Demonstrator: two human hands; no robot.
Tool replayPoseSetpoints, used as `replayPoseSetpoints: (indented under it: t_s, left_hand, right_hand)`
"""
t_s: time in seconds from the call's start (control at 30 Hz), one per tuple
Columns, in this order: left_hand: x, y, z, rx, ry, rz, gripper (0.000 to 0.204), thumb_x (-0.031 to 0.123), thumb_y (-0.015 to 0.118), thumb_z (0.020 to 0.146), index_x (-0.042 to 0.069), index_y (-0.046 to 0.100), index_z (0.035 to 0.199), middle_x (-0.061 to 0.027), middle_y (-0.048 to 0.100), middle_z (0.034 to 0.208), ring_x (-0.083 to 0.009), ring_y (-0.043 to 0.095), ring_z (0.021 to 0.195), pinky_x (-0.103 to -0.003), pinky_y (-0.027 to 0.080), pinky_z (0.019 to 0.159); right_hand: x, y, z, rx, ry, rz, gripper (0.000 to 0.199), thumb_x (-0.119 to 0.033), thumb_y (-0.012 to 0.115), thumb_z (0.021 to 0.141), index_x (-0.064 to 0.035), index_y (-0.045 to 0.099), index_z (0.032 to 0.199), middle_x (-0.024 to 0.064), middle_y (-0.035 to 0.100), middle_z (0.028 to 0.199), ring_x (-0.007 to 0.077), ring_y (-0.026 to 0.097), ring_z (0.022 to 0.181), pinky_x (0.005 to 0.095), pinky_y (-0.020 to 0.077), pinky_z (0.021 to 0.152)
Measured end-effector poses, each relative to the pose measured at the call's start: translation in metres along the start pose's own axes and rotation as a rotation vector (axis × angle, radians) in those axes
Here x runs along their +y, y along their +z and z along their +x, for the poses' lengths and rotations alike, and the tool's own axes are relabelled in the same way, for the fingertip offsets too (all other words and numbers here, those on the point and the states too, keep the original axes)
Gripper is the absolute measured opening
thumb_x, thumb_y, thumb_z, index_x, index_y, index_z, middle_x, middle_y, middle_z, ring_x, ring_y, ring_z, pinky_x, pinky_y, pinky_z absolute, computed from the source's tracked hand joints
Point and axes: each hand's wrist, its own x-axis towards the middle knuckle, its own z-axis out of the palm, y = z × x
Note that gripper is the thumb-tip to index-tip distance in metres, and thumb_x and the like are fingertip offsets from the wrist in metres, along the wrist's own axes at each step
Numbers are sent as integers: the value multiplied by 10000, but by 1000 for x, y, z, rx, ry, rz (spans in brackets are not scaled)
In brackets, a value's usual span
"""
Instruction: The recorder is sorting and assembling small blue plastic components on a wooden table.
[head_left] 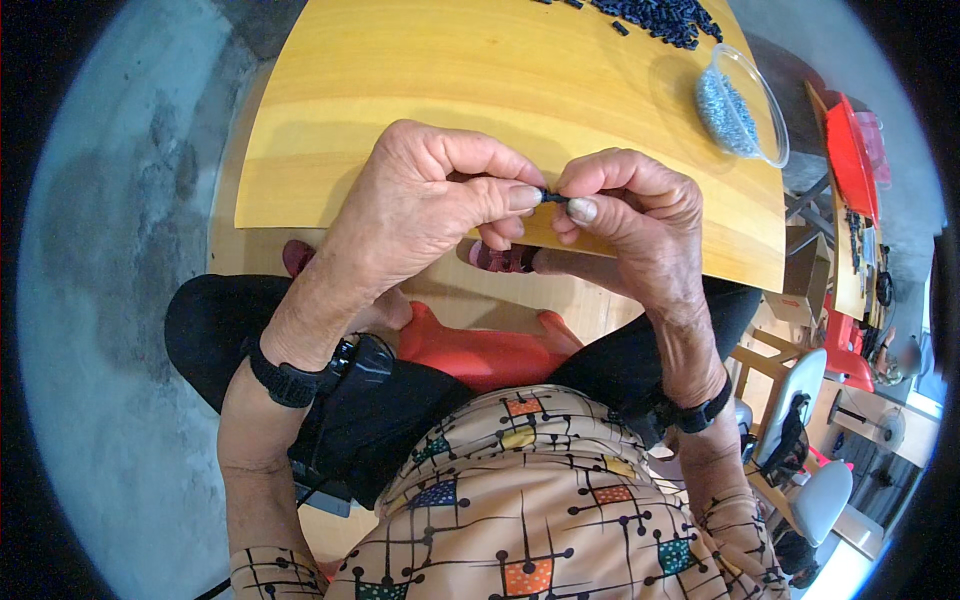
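Above the near edge of the wooden table, my left hand [425,200] and my right hand [635,215] meet fingertip to fingertip. Between them is a small black piece [551,197], pinched at its left end by my left thumb and forefinger and at its right end by my right thumb and forefinger. Most of it is covered by the fingertips, so its exact kind cannot be made out. At the far side lies a pile of small dark pieces [665,18]. To the right of it stands a clear plastic tub [775,120] holding many tiny shiny bluish-silver parts [725,110].
The yellow wooden table [420,70] spreads out in front of me. Below its edge is a red stool [480,350] between my legs. A grey wall [110,300] rises at the left. On the right are a red tray [850,160], a cardboard box [800,280] and chairs [820,500].
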Motion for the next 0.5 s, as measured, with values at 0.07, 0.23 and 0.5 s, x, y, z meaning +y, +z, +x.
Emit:
replayPoseSetpoints:
  t_s: [0.07,0.23,0.5]
  left_hand:
    - [0,0,-2,7,-41,-21,130,78,628,806,-30,645,876,-48,614,659,-87,568,568,-215,489,541]
    - [1,2,1,9,-67,6,121,72,634,800,-25,649,869,-45,616,655,-83,570,555,-216,495,531]
    - [-1,3,1,23,-34,74,103,50,620,801,-27,651,862,-50,623,652,-80,576,556,-210,495,528]
  right_hand:
    - [1,-1,1,-23,37,6,101,-3,659,752,-4,635,850,43,637,742,85,598,658,214,523,621]
    - [6,-8,5,-49,-8,-67,85,16,651,749,0,638,831,42,635,735,79,591,657,211,512,619]
    - [5,-7,9,-105,-59,-158,54,24,625,768,12,635,820,49,621,712,83,585,636,218,516,582]
